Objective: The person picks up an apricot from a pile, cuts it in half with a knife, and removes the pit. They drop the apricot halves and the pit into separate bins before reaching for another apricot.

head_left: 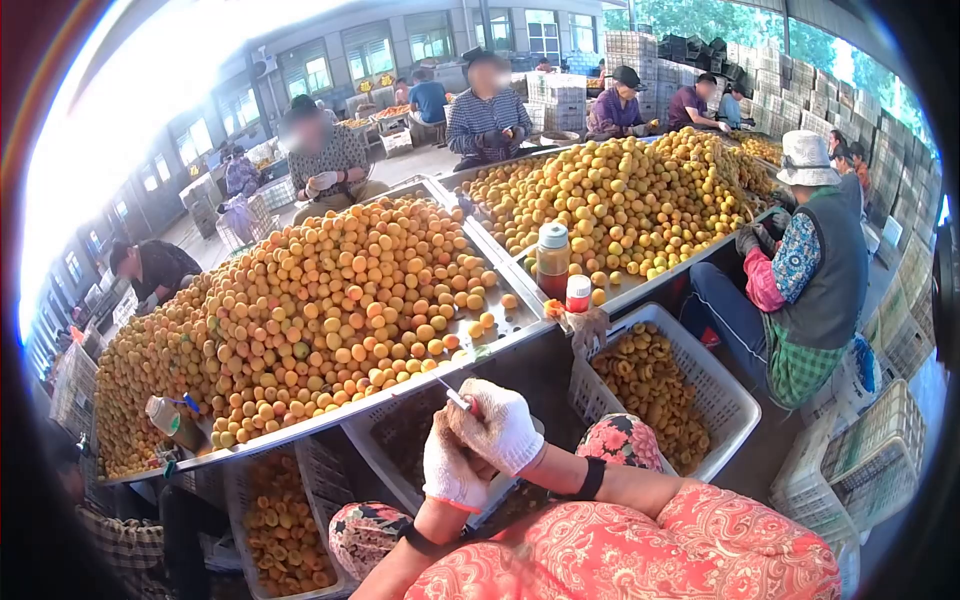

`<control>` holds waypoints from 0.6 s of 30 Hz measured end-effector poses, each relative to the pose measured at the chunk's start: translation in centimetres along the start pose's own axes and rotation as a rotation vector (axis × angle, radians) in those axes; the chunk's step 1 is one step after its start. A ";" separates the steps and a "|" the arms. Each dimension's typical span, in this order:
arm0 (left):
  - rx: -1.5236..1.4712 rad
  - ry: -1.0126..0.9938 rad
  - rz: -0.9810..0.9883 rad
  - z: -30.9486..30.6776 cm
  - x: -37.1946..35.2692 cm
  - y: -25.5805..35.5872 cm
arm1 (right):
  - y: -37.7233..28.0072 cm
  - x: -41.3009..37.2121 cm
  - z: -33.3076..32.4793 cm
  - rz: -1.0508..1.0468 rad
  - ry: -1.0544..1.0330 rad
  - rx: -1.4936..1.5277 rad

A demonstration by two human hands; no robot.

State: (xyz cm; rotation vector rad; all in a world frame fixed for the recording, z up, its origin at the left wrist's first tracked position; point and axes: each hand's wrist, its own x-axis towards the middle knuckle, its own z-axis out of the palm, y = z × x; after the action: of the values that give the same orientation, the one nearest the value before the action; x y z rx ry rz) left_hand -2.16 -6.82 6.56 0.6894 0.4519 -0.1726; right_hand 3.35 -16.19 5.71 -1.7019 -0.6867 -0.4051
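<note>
Both of my hands wear white gloves with brown stains and meet in front of my lap. My right hand (502,428) is closed around a small knife (458,399) with a pale handle, its thin blade pointing up and left. Just below and touching it, my left hand (455,468) has its fingers curled in; what they hold, if anything, is hidden. Under the hands stands a grey plastic crate (362,437), its inside mostly in shadow. Beyond them, a metal-edged table (512,318) carries a large heap of orange apricots (330,300).
A crate (735,405) of apricot halves (655,385) stands at right, another crate (232,490) at left. On the table are a bottle (552,262), a red-and-white container (578,293) and another heap (610,200). A person in a hat (810,160) sits right; several others work around the tables.
</note>
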 end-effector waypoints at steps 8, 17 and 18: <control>0.336 -0.131 0.343 -2.5 3.1 -0.6 | 2.1 -0.1 0.0 0.315 -0.021 0.305; 0.608 -0.064 0.456 -4.0 3.1 -1.2 | 0.2 0.2 -0.9 0.303 -0.015 0.011; 0.562 -0.056 0.442 -3.9 3.0 -1.4 | 0.0 0.2 -0.8 0.289 -0.004 0.013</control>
State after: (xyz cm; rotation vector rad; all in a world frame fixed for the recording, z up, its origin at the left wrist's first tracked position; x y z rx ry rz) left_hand -1.19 -5.34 1.75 1.3139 0.1837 0.1064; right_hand 3.58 -16.91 6.01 -1.7584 -0.4360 -0.1940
